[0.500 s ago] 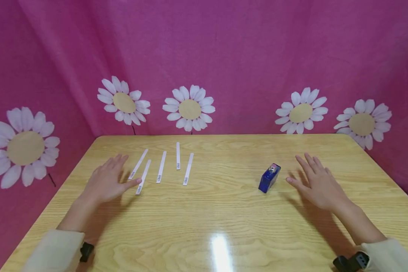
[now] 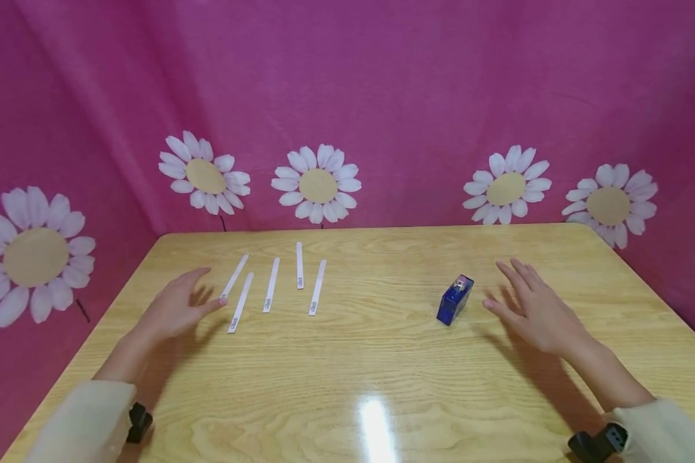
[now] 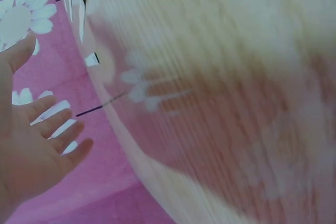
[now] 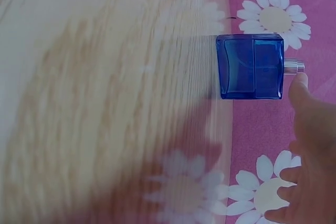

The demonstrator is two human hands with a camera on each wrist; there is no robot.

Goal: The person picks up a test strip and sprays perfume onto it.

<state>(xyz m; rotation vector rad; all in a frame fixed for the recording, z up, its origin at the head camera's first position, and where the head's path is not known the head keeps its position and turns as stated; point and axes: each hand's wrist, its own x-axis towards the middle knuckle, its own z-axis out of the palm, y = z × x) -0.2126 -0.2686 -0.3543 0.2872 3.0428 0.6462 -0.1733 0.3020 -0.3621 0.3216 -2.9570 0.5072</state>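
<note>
A blue glass perfume bottle (image 2: 454,301) with a silver spray neck (image 4: 293,66) stands upright on the right half of the table. My right hand (image 2: 541,315) hovers just right of it, fingers spread, apart from the bottle. On the left, several white paper test strips (image 2: 271,286) with small print at their near ends lie in a loose fan. Left of them, my left hand (image 2: 174,305) is held above the table with relaxed fingers and holds nothing. Its thumb tip overlaps the near end of the leftmost strip (image 2: 235,276) in the head view.
The wooden table (image 2: 324,366) has a glossy top with a bright reflection near its front edge. A magenta curtain (image 2: 405,116) with white daisies hangs behind it and along the left side. Black wrist cameras (image 2: 599,444) sit at both cuffs.
My left hand has drawn slightly left, away from the strips, its thumb coming off the nearer one in view. The head view has shifted a little. Bottle and strips stay put.
</note>
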